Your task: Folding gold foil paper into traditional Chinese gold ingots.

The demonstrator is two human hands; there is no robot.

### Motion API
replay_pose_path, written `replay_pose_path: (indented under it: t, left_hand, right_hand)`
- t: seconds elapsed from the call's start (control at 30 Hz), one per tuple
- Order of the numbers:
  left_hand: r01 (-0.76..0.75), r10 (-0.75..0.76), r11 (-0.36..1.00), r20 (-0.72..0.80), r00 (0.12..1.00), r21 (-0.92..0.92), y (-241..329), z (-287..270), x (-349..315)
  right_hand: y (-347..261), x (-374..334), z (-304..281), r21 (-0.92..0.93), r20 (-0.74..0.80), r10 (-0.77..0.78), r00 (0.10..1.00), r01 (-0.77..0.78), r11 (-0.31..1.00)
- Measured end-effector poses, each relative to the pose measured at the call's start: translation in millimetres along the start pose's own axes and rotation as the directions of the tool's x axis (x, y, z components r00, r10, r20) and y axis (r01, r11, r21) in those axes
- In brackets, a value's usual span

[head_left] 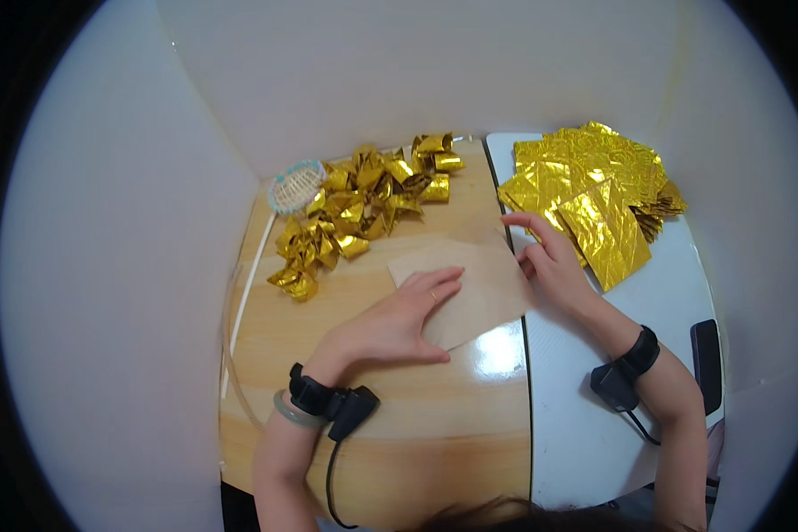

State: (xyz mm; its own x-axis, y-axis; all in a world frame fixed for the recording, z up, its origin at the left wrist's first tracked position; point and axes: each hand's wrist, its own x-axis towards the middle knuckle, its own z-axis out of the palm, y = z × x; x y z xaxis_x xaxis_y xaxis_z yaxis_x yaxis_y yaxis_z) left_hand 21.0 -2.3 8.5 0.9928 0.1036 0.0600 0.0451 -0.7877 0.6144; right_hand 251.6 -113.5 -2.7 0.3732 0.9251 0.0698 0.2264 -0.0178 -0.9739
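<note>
A square sheet of tan paper lies turned at an angle on the wooden tabletop, its right corner reaching the seam with the white table. My left hand rests on the sheet's left part, fingers stretched out over it and thumb spread at the lower edge. By the sheet's right edge is my right hand, its index finger extended and the other fingers loosely bent. Whether those bent fingers touch the paper I cannot tell. The sheet's far corner looks blurred.
Several folded gold foil paper pieces are heaped at the far left. Beside them sits a small woven basket with a pale blue rim. A stack of gold foil sheets covers the far right. A dark phone lies at the right edge. Pale walls surround the tables.
</note>
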Motion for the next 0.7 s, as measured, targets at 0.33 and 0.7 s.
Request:
replay_pose_path:
  t: [0.33, 0.7]
  left_hand:
    - [0.143, -0.102, 0.914, -0.128, 0.987, 0.379, 27.2, 4.6, 7.8]
    - [0.173, -0.249, 0.960, -0.383, 0.890, -0.222, -11.7, 3.9, 4.7]
  right_hand:
    - [3.5, 1.8, -11.0, 0.109, 0.149, -0.112, 0.982, 0.096, 0.989]
    - [-0.6, -0.1, -1.8, -0.073, 0.406, -0.372, 0.834, 0.436, 0.897]
